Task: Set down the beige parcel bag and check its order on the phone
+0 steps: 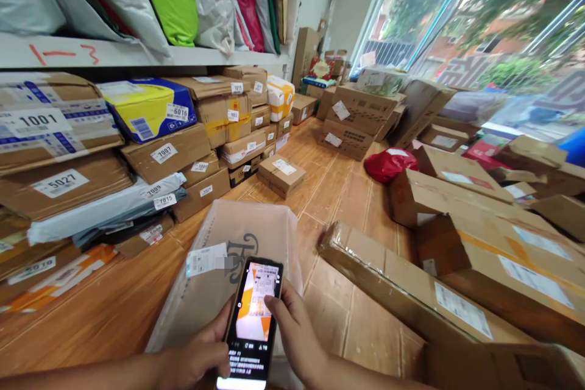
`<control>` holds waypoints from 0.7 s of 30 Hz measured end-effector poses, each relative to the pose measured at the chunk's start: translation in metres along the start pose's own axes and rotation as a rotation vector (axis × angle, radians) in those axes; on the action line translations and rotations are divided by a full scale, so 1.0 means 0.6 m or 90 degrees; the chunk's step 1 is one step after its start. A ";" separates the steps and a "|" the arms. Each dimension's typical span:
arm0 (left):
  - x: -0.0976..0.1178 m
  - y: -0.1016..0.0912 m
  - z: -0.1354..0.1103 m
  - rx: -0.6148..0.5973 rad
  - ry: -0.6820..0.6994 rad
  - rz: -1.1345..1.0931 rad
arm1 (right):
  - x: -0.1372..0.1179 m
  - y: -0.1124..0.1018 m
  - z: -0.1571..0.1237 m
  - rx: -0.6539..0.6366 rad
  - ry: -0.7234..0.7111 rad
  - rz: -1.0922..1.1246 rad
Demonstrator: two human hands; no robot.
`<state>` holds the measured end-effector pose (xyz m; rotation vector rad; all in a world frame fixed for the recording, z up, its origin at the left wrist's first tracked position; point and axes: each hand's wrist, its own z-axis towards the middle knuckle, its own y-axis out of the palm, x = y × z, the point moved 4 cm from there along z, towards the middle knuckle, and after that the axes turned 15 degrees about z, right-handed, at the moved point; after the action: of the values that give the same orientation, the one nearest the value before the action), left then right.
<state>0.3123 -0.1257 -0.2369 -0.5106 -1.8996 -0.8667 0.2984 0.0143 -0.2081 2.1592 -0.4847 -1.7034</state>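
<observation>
A black smartphone [249, 329] is held between both hands, its lit screen showing a photo of a label on an orange and white parcel. My left hand [203, 347] is closed on its left edge, the thumb near the lower part of the screen. With my right hand [295, 323] I grip the right edge, and that thumb lies over the displayed photo. Below the phone, a large flat package [214, 225] in clear plastic wrap lies on the floor. It carries a black printed logo and a white shipping label [205, 259], partly blurred out.
Stacked numbered boxes [59, 183] line the left, under a shelf [150, 52] of bagged parcels. A small box [281, 175] sits on the wooden floor [338, 195] ahead. Long cartons [393, 268], a red bag [390, 164] and more boxes crowd the right, by the window.
</observation>
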 end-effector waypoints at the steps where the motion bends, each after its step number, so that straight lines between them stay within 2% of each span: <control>1: -0.003 0.000 0.002 -0.002 0.013 -0.015 | -0.001 0.002 0.001 0.006 0.003 0.017; 6: -0.020 -0.004 0.007 -0.018 0.009 -0.055 | -0.008 0.007 0.004 0.009 0.005 0.052; 9: -0.016 -0.005 0.007 0.002 0.000 -0.073 | -0.012 0.007 0.005 0.018 0.007 0.053; 12: -0.002 -0.001 0.004 0.017 -0.018 -0.014 | -0.022 0.009 0.006 0.031 0.007 0.067; 17: 0.014 0.007 0.000 -0.023 -0.090 0.049 | -0.045 0.008 0.013 0.057 -0.018 0.067; 21: 0.021 0.017 -0.001 -0.043 -0.098 0.089 | -0.035 0.003 0.020 0.073 0.025 0.054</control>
<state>0.3137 -0.1193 -0.2217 -0.7607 -1.9511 -0.8220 0.2818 0.0218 -0.1916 2.2126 -0.6675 -1.6220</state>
